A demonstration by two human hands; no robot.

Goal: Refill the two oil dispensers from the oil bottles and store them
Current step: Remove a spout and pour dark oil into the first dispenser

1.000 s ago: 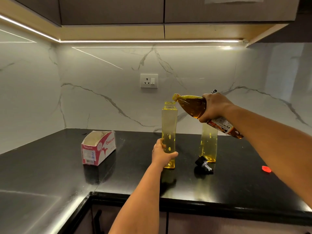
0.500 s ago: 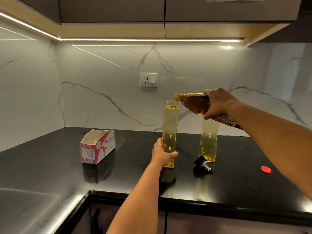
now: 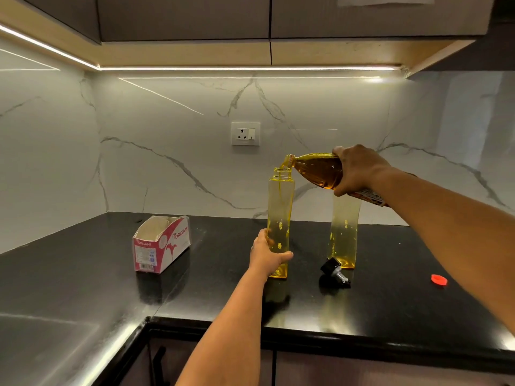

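Nearest to me runs the polished black stone table (image 3: pixel 362 310), an L-shaped top whose front edge catches the strip light; dark cabinet fronts (image 3: pixel 362 369) sit beneath it at 6 o'clock.

A little further in, the left hand (image 3: pixel 268 254) wraps its fingers and thumb round the lower part of a tall, square, clear yellow-tinted plastic oil dispenser (image 3: pixel 280 207), which stands upright on the table near the centre with its neck uncapped and a little oil in the bottom. At 3 o'clock from it a black pourer cap with a metal spout (image 3: pixel 334 271) lies on its side, just beside the foot of a second tall yellow-tinted dispenser (image 3: pixel 344 238), also upright. Out at 4 o'clock a small red round bottle cap (image 3: pixel 439 280) lies alone on the stone. At 9 o'clock a pink and white cardboard box with an open top (image 3: pixel 161 243) sits well apart from the dispensers.

Above, the right hand (image 3: pixel 359 169) grips a clear plastic oil bottle with amber oil (image 3: pixel 317 169), tipped almost level, its mouth just over the first dispenser's neck; a thin stream of oil runs in.

Farthest back stands the white marble-veined wall (image 3: pixel 167 151), carrying a white socket plate (image 3: pixel 245 133) at 12 o'clock. A light strip (image 3: pixel 245 68) glows under the grey upper cabinets (image 3: pixel 184 18).
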